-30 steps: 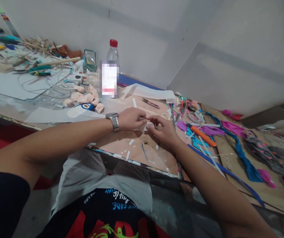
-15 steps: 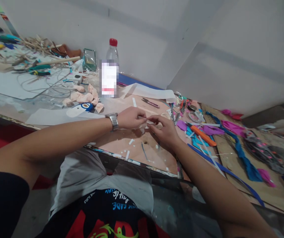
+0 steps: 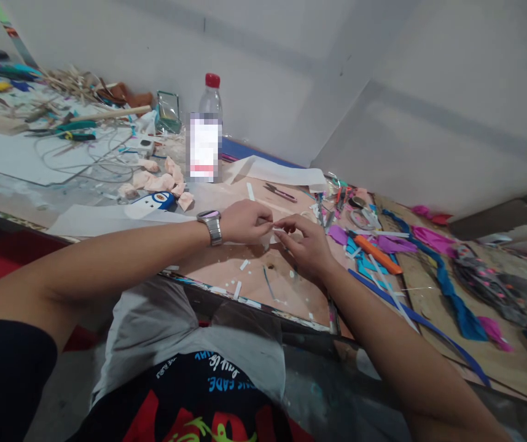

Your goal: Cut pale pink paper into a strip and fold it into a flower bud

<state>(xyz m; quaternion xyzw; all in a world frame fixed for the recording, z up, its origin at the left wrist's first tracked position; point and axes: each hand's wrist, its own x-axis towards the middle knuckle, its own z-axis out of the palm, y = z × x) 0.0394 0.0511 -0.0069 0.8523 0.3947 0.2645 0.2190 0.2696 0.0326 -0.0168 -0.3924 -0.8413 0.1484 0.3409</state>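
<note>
My left hand [image 3: 246, 222], with a metal watch [image 3: 212, 227] on its wrist, is closed in a pinch over the board [image 3: 217, 270]. My right hand [image 3: 307, 245] pinches just beside it, fingertips nearly meeting. Between them shows a small white paper-like piece [image 3: 273, 236], mostly hidden by the fingers. Both hands appear to hold it, though its full shape cannot be made out. Short white strips [image 3: 244, 264] lie on the board below. Beyond the hands are small dark snips [image 3: 281, 193] and another white strip [image 3: 250, 191].
A red-capped bottle [image 3: 212, 101] stands behind the left hand, near crumpled peach pieces [image 3: 160, 182] and a blue-and-white object [image 3: 162, 201]. A white sheet [image 3: 286, 174] lies at the back. To the right are an orange-handled tool [image 3: 376, 253], purple scraps [image 3: 395, 244] and a blue strip [image 3: 448, 282].
Both hands stay in nearly the same place, still pinching the white piece. The left wrist has turned slightly, and the view has shifted a little.
</note>
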